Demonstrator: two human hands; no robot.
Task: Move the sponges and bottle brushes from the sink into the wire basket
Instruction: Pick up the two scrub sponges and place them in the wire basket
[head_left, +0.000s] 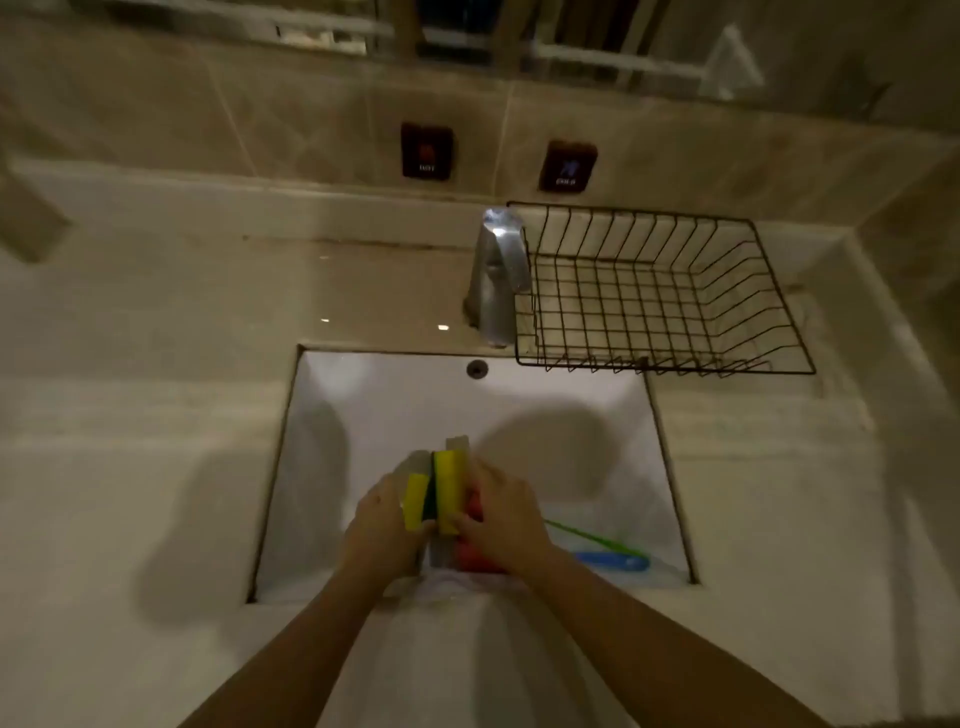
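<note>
Several sponges stand on edge, pressed together over the front of the white sink (395, 395): a yellow-green one (415, 501), a second yellow one (448, 486), grey ones and a red one (475, 509). My left hand (379, 525) presses the stack from the left and my right hand (501, 519) from the right, so both grip it. A green bottle brush (587, 538) and a blue bottle brush (615, 560) lie in the sink's front right corner. The black wire basket (670, 364) sits on the counter at the back right with nothing in it.
A chrome faucet (496, 275) stands just left of the basket, behind the sink. Two dark hot and cold plates (427, 151) are on the tiled wall. Pale counter (156, 467) surrounds the sink.
</note>
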